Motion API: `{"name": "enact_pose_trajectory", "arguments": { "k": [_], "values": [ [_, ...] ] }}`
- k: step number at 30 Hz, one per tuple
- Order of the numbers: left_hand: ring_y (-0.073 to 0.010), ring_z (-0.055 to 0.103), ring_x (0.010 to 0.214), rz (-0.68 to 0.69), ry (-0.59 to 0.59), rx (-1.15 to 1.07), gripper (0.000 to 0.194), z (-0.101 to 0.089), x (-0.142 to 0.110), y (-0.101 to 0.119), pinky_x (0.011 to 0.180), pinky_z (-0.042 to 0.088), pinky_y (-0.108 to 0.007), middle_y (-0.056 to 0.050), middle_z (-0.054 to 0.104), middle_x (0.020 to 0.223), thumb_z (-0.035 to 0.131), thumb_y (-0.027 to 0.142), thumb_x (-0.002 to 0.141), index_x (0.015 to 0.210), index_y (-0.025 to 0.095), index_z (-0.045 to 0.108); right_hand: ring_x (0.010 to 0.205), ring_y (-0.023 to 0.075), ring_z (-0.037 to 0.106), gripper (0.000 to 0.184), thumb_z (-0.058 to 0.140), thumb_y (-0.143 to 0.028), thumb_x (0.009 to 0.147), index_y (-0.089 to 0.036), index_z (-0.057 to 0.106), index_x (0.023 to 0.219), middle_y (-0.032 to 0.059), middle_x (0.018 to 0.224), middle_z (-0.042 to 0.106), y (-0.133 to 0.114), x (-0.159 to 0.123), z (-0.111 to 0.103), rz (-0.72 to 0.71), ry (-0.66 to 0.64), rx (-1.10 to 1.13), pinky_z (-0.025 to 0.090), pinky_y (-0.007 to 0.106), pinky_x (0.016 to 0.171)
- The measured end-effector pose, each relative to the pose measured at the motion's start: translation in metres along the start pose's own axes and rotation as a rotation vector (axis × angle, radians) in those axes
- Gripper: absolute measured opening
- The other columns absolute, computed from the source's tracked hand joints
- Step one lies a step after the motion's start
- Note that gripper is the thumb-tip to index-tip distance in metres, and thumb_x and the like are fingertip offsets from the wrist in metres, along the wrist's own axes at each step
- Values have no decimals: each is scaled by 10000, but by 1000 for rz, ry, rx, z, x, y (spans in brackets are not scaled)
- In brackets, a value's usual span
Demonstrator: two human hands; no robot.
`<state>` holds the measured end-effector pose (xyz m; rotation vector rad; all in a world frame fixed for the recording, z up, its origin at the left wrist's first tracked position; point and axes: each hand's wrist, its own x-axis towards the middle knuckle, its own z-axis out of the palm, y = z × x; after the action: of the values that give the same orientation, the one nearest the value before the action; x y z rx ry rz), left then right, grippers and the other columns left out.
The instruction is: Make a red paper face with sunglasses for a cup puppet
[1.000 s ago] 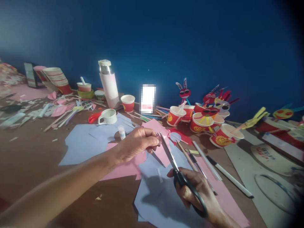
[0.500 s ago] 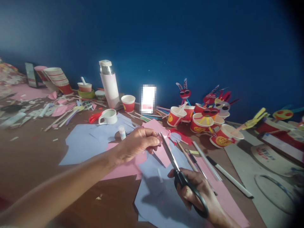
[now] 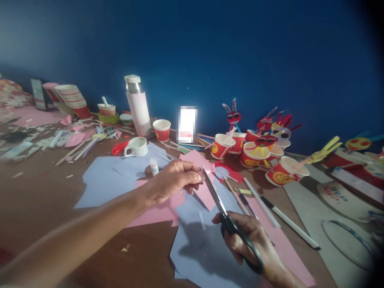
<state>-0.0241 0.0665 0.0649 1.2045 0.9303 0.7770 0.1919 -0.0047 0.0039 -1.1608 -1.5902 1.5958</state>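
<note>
My left hand [image 3: 172, 181] is closed in a pinch on a small pink paper piece [image 3: 200, 176], held above the table. My right hand [image 3: 252, 244] grips black-handled scissors [image 3: 223, 212], whose blades point up and left and meet the pink piece at my left fingertips. Below both hands lie a lavender paper sheet [image 3: 204, 252] and a pink paper sheet [image 3: 156, 214] on the brown table.
Decorated red paper cups [image 3: 255, 154] with paper faces stand at the back right. A pink thermos [image 3: 138, 106], a white mug [image 3: 136, 147], a small glue bottle [image 3: 154, 166], stacked cups [image 3: 72, 98], straws, a white marker [image 3: 289, 224] and paper scraps lie about. A blue wall is behind.
Almost nothing: both hands and the scissors stay in the same place, with only a slight shift of the view.
</note>
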Motion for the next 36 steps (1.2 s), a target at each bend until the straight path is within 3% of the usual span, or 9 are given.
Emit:
{"name": "enact_pose_trajectory", "arguments": {
  "k": [9, 16, 28, 36],
  "values": [
    [-97, 507, 567, -13, -58, 89, 131, -6, 0, 4, 614, 416, -251, 18, 571, 607, 602, 271, 710, 652, 155, 622, 349, 59, 349, 563, 610, -644, 685, -122, 632, 895, -62, 466, 410, 0, 1, -3, 9, -6, -48, 274, 194, 376],
    [-101, 500, 526, -78, -65, 110, 120, -7, -1, 14, 537, 370, -238, 13, 574, 548, 612, 233, 663, 575, 152, 599, 352, 65, 343, 556, 642, -636, 649, -127, 636, 874, -68, 454, 403, -3, 2, -2, 33, -6, -50, 268, 206, 380],
    [-100, 515, 523, -74, -119, 70, 123, -12, 1, 10, 513, 352, -231, 14, 569, 555, 581, 229, 685, 600, 146, 613, 413, 64, 380, 481, 685, -540, 659, -146, 616, 925, -48, 525, 470, 4, 2, -4, 27, -90, 72, 304, 190, 411],
    [-90, 488, 509, -66, -139, 71, 133, -10, 2, 7, 490, 337, -220, 13, 572, 527, 574, 221, 699, 628, 141, 653, 416, 68, 389, 501, 689, -561, 655, -140, 616, 916, -42, 518, 477, 1, 2, -3, 28, -66, 54, 308, 194, 412]
  ]
}}
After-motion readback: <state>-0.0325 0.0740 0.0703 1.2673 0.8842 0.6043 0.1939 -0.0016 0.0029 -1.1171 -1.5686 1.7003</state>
